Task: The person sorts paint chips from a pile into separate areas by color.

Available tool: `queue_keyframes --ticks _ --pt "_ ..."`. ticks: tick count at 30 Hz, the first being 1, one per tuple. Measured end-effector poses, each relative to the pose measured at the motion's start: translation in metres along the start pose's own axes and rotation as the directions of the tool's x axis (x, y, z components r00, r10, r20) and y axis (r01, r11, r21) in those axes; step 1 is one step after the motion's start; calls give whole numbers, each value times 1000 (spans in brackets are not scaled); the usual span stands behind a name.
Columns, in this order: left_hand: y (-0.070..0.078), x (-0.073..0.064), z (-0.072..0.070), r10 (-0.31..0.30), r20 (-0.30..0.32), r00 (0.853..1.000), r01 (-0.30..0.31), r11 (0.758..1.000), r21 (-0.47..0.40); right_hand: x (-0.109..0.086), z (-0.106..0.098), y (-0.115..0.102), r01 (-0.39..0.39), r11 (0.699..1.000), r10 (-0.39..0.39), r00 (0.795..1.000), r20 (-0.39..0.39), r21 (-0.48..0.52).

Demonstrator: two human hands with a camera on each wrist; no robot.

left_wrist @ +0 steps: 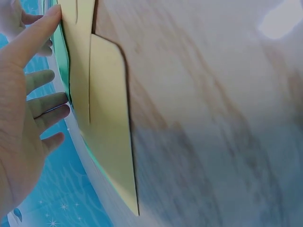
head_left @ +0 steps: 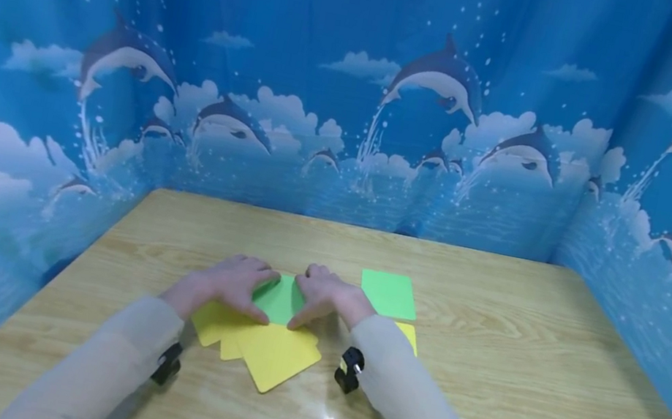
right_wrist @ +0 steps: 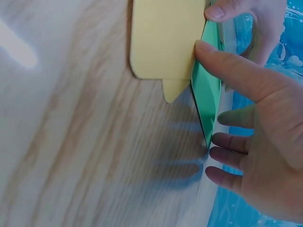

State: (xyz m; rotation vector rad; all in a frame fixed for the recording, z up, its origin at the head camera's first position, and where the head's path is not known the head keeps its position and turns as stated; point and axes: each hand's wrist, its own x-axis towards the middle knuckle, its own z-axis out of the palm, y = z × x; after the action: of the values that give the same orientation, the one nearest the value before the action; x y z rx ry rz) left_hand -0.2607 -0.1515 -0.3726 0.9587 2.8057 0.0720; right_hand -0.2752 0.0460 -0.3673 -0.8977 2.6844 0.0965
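Both hands are at a green square card (head_left: 281, 300) with several yellow cards (head_left: 279, 357) fanned out on the near side of it. My left hand (head_left: 237, 283) holds the green card's left part, thumb at the near edge and fingertips along the side. From the right, my right hand (head_left: 327, 295) holds it the same way, its thumb (right_wrist: 222, 59) at the near edge. In the right wrist view the green card (right_wrist: 207, 101) looks slightly tilted. The hands hide its side edges, and the yellow cards (left_wrist: 106, 85) lie partly over one another.
A second green card (head_left: 388, 294) lies to the right, beyond the right forearm. Nearer, a yellow card (head_left: 408, 334) is partly covered by the right sleeve. The wooden table (head_left: 494, 303) is bordered by a blue dolphin-print curtain (head_left: 309, 49).
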Motion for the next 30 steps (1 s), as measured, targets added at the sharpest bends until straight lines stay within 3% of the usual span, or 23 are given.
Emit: queue_keyframes --ticks 13,30 --pt "-2 5 1 26 -12 1000 -26 1000 8 4 0 1 -27 998 27 1000 -3 55" --pt "-6 6 4 42 -3 999 -42 999 -15 8 0 0 -24 1000 24 1000 7 12"
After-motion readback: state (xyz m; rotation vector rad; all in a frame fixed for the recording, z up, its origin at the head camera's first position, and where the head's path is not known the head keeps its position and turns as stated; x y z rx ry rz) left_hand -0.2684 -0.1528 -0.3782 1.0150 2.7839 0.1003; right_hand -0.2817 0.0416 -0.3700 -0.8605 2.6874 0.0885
